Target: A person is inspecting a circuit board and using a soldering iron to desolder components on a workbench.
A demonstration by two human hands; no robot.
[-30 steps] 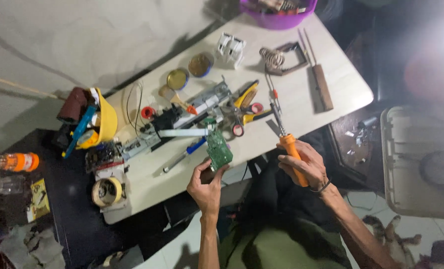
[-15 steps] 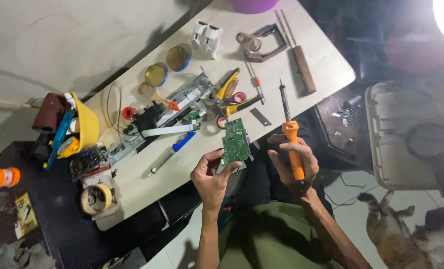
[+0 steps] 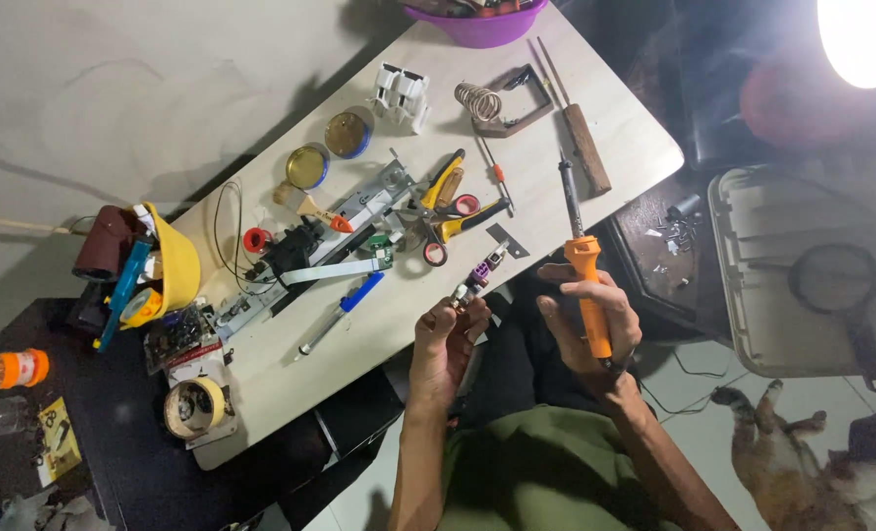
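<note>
Head view: soldering iron (image 3: 584,258) gripped in right hand (image 3: 587,326); circuit board (image 3: 475,283) pinched by left hand (image 3: 448,339).

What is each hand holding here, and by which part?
Right hand grips the soldering iron by its orange handle. Left hand pinches a circuit board by its lower edge.

Bare table edge (image 3: 399,339) near hands; scissors (image 3: 448,224), blue pen (image 3: 345,307) crowding beyond.

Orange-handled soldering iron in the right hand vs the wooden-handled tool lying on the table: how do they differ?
The soldering iron has an orange handle; the wooden-handled tool has a brown one. The iron is gripped in the right hand, raised at the table's edge; the wooden tool lies flat, untouched. Both have thin metal shafts, pointing away from the person.
</note>
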